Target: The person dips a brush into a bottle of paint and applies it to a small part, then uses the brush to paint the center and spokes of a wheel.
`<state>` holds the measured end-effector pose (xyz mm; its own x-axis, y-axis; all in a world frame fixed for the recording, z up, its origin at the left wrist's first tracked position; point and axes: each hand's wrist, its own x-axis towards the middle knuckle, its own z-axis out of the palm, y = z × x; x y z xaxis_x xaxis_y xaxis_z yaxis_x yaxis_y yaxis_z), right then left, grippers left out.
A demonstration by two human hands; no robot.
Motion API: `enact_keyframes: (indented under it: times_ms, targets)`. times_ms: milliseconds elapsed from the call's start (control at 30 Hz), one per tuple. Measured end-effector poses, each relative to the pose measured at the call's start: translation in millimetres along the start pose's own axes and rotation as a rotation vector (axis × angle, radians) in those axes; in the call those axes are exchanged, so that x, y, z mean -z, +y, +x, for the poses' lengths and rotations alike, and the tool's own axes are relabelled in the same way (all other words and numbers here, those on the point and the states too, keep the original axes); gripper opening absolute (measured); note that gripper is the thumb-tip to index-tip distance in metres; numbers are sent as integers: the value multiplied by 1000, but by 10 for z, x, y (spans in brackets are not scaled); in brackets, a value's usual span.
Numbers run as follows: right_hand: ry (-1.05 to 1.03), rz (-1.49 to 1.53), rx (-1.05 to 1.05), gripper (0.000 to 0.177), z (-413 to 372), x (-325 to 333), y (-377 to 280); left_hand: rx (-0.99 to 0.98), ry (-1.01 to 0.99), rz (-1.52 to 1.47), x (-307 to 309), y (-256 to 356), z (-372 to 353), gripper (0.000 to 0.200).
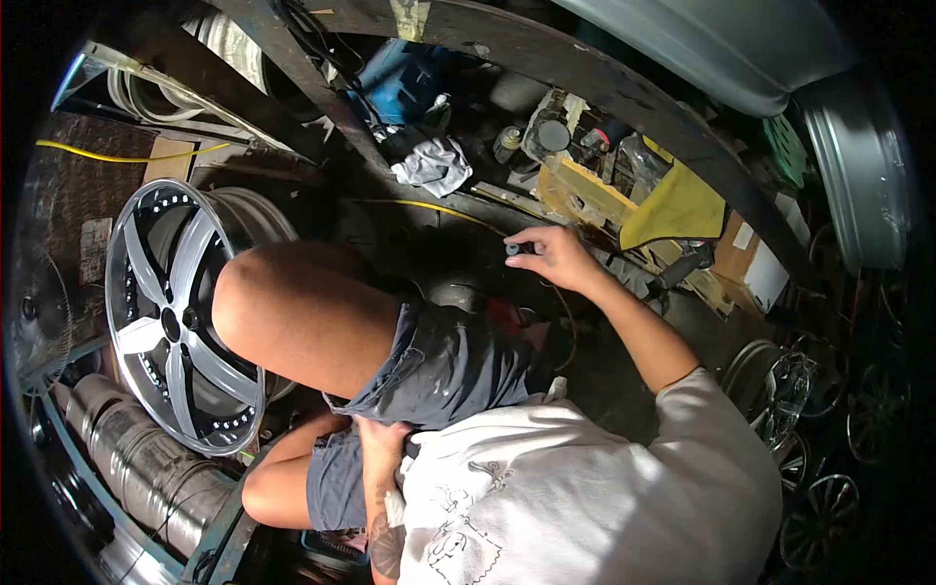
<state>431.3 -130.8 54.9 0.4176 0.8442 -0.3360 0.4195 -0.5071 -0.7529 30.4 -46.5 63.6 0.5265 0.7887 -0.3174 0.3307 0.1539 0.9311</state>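
Note:
Pinched between the thumb and fingers of my right hand [548, 257] is a small dark round piece [513, 251], too small to name exactly. This hand is raised over the dark floor, to the right of my bent knee. My left hand [382, 431] is down between my thighs, against my dark shorts [444, 366], and its fingers are hidden. A wheel rim [168, 325] with polished silver spokes and black recesses stands upright in front of my knee, with a row of small bolts around its edge. Neither hand touches it.
A cluttered wooden crate [583, 193] holds tools, with a yellow cloth [675, 210] over its end and a spray can [508, 144] beside it. A white rag [434, 166], a yellow hose [439, 208] and a metal beam [624, 78] lie beyond. More rims [819, 522] stand behind me.

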Motion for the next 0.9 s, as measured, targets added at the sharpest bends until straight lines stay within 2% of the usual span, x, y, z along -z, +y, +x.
enact_keyframes:
  times_ms: [33,67,133,167,267,300,400,433,533,567,600,633,700,767,867,900]
  targets:
    - [65,-178,106,35,6,-94,41,30,-88,-3,48,-22,38,107]
    - [-60,-152,62,34,-8,-57,-136,55,-145,12,120,90,114,105]
    - [-239,97,45,33,-1,-192,-63,114,-237,35,229,304,229,101]
    - [-193,-29,137,34,-23,-208,-96,135,-270,53,263,384,271,100]
    - [-139,156,33,33,35,-216,-113,171,-335,113,292,538,364,95]
    - [-50,-38,35,32,38,-207,-145,177,-347,131,283,575,360,93]
    - [-51,217,29,31,76,-256,-157,190,-395,191,231,649,367,88]
    - [28,41,55,31,39,-267,-236,192,-417,214,230,689,390,87]
    - [-28,212,94,30,-11,-190,-544,191,-533,341,262,914,525,82]
    - [33,130,137,30,-18,-196,-578,193,-580,412,276,1066,559,81]
    - [2,230,143,30,-21,-165,-631,215,-670,512,302,1225,639,79]
    - [-27,330,147,30,-20,-101,-710,103,-518,476,252,1437,568,55]
    - [-27,456,184,29,-60,44,-950,365,-716,773,321,1697,579,61]
    - [-101,491,270,30,-145,116,-1155,238,-616,551,391,1699,456,61]
    - [-218,538,512,33,-283,40,-1474,57,-173,263,-96,2060,346,63]
    - [-267,541,551,33,-348,-4,-1590,-5,-149,285,-242,2124,334,63]
